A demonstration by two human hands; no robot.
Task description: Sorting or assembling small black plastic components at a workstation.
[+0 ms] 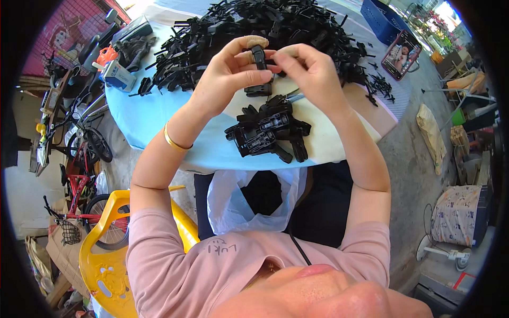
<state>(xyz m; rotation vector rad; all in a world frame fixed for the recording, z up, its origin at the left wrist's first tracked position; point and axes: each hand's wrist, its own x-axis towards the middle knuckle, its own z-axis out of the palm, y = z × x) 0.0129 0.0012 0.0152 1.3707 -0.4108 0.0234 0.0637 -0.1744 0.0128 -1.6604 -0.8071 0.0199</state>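
Note:
My left hand is closed around a narrow black plastic part, held upright between thumb and fingers. Tan wrapping covers one of its fingertips. Close beside that part, my right hand has its thumb and fingers pinched together; whatever they grip is hidden. Just below the hands, a small heap of black plastic pieces lies at the table's near edge. Beyond them spreads a large pile of similar black parts. Tiny black pieces are scattered at the pile's right side.
A cloth-covered table stands before me. On it are a phone, a blue plastic basket and a blue-white box. An open white plastic bag hangs at my lap. A yellow chair and red bicycle stand left.

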